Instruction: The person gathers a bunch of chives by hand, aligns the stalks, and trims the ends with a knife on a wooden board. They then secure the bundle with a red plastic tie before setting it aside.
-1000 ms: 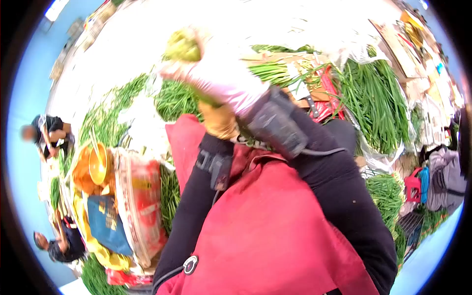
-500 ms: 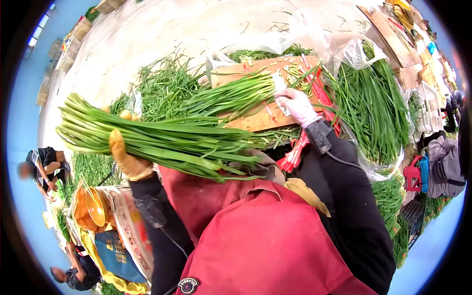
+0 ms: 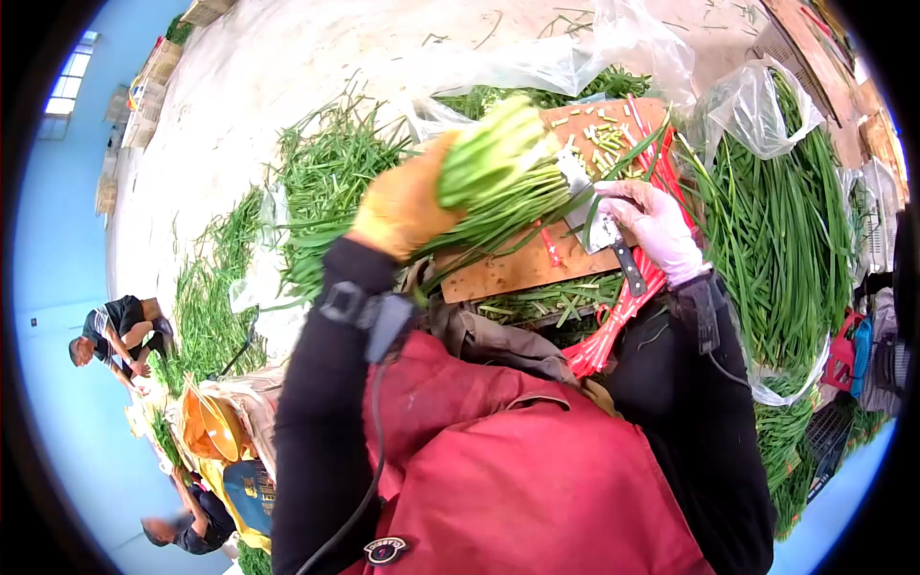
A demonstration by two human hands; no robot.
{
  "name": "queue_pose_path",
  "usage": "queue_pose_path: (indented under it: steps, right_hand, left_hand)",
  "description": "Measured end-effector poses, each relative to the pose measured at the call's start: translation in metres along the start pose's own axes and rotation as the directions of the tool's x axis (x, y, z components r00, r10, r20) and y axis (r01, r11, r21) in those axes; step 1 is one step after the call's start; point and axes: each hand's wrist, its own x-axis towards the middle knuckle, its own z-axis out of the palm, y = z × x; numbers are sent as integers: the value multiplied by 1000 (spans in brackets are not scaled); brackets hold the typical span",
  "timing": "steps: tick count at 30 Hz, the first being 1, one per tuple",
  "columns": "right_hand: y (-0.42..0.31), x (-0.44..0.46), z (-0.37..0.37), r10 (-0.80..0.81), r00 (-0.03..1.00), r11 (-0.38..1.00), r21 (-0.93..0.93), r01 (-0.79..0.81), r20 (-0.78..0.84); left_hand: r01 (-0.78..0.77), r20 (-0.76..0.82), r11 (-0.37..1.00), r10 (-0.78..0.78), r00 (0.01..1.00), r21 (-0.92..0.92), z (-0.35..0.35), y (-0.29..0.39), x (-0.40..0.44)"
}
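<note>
My left hand [image 3: 407, 196], in a yellow-orange glove, is closed round a bunch of garlic chives [image 3: 498, 144], blurred by motion, over the wooden board [image 3: 498, 273]. Under and beside it, another sheaf of chives [image 3: 517, 206] lies on the board, its cut ends toward the blade. A cleaver [image 3: 604, 233] with a black handle rests there. Just above that handle is my right hand [image 3: 656, 225] in a thin whitish glove, fingers curled together; what they hold, if anything, I cannot make out. Red ties [image 3: 613, 335] hang below the board's right side.
Cut stem pieces [image 3: 606, 144] lie on the board's far part. A big heap of chives [image 3: 781, 230] in clear plastic stands to the right. Loose leaves [image 3: 335, 172] spread to the left. Two people [image 3: 120, 335] work at the far left near an orange bowl [image 3: 211, 425].
My left hand has swung right with its bunch, from the left side to above the board. My right hand has shifted slightly right in view, and the cleaver's handle now shows.
</note>
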Motion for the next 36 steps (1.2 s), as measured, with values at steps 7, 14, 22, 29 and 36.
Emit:
queue_pose_path:
  steps: [7,14,22,29,36]
  right_hand:
    - [-6,-3,-10,80,996,994,75,-83,39]
    - [25,2,28,-28,968,892,-431,137,251]
    - [64,-1,88,517,758,850,-136,-508,397]
    - [68,12,105,581,621,618,211,-757,526]
    - [78,27,123,487,680,513,450,-731,548]
  left_hand:
    - [31,32,992,-35,999,123,123,-9,54]
    - [-18,13,998,17,1000,64,121,-18,52]
    - [-270,-119,959,259,958,-84,99,-61,85]
    - [-123,80,992,122,989,-2,104,-67,97]
    - [-102,164,964,146,976,-247,98,-57,92]
